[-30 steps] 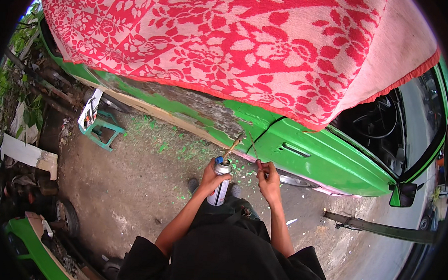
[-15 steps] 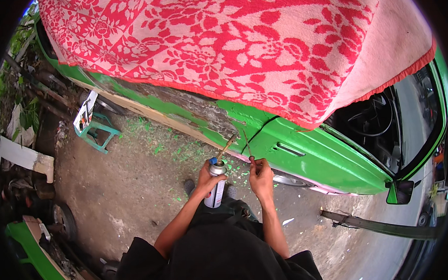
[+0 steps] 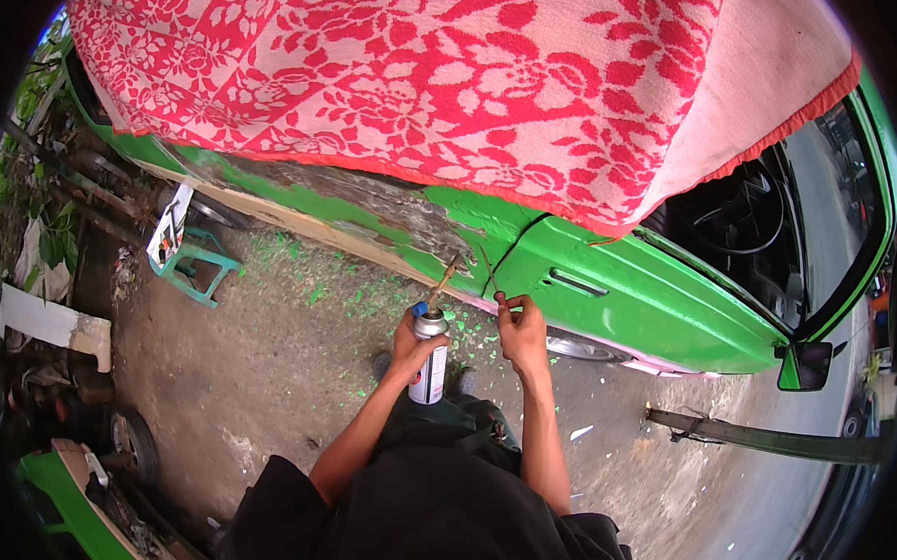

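Note:
My left hand (image 3: pixel 409 350) is wrapped round a gas torch, a pale canister (image 3: pixel 428 377) with a brass nozzle tube (image 3: pixel 447 280) and a blue knob. Its nozzle points up at the side of a green car (image 3: pixel 622 313). No flame can be made out. In my right hand (image 3: pixel 523 338), a thin screwdriver (image 3: pixel 493 275) is gripped by its handle, its shaft pointing toward the same panel. Both tool tips are close to the edge of a stripped, brownish-grey patch (image 3: pixel 411 216); I cannot tell whether either touches it.
A red and pink floral blanket (image 3: pixel 397 78) covers the car's upper part. Green paint flakes (image 3: pixel 313 292) litter the ground. A teal stool (image 3: pixel 197 269) with tools stands left. A long beam (image 3: pixel 762 437) lies right, below the side mirror (image 3: pixel 803 366). Wheels and scrap line the left.
The view has shifted slightly, with the car a little higher in it. Both hands have moved slightly up in the picture and still hold the torch and the screwdriver.

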Demonstrator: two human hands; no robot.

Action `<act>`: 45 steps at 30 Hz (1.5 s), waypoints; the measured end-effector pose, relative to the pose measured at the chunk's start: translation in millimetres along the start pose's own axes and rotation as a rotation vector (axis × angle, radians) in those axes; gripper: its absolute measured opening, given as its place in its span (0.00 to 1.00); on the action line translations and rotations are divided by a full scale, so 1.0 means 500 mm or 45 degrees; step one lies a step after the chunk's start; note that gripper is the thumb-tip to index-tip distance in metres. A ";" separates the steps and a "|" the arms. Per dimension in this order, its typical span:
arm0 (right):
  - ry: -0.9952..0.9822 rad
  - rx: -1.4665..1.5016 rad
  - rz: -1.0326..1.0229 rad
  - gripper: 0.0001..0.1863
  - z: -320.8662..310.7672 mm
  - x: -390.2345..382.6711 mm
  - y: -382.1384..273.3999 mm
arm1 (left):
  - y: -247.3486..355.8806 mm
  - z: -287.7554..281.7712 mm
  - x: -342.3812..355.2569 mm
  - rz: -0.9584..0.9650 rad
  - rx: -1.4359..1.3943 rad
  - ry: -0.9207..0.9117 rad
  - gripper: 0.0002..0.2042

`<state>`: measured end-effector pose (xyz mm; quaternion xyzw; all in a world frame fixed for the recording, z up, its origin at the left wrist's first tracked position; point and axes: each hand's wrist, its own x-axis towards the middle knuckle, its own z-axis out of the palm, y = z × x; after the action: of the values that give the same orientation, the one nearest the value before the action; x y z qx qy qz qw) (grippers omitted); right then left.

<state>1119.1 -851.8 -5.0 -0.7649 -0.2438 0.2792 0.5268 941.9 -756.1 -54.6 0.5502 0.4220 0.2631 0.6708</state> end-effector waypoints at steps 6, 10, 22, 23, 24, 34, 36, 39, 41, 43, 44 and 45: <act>0.059 -0.180 -0.001 0.10 -0.001 -0.003 -0.051 | 0.009 0.003 -0.002 -0.025 0.050 -0.022 0.22; 0.063 -0.318 -0.095 0.11 -0.003 -0.004 -0.066 | 0.003 -0.001 -0.004 0.015 0.136 -0.031 0.22; -0.024 -0.326 -0.009 0.11 0.008 0.036 -0.021 | -0.020 -0.007 0.019 0.022 0.066 -0.018 0.25; -0.039 -0.313 0.051 0.12 0.021 0.043 -0.020 | -0.013 -0.005 0.020 0.001 0.051 -0.025 0.25; -0.054 -0.299 0.110 0.12 0.026 0.048 -0.018 | -0.006 -0.001 0.020 -0.019 0.036 -0.033 0.25; -0.011 -0.301 0.154 0.08 0.023 0.023 -0.036 | -0.009 -0.037 0.027 -0.026 0.098 -0.054 0.26; 0.066 -0.168 0.040 0.08 0.010 0.005 -0.027 | 0.005 -0.039 0.020 -0.043 0.034 -0.078 0.26; 0.012 -0.191 0.068 0.08 0.025 0.023 0.007 | -0.007 -0.040 0.016 -0.057 0.030 -0.088 0.26; 0.013 -0.199 0.084 0.08 0.025 0.023 -0.005 | -0.012 -0.046 0.026 -0.060 0.105 -0.073 0.26; 0.018 -0.202 0.102 0.08 0.024 0.018 -0.015 | -0.013 -0.044 0.025 -0.037 0.041 -0.094 0.26; 0.083 -0.169 -0.006 0.09 0.022 0.013 -0.002 | -0.008 -0.043 0.024 -0.025 0.011 -0.106 0.25; 0.057 -0.175 0.046 0.09 0.024 0.016 0.001 | -0.012 -0.047 0.028 -0.026 0.030 -0.088 0.25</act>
<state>1116.6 -838.5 -10.2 -0.8096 -0.2366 0.2540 0.4734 928.1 -733.8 -65.3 0.5625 0.4074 0.2321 0.6810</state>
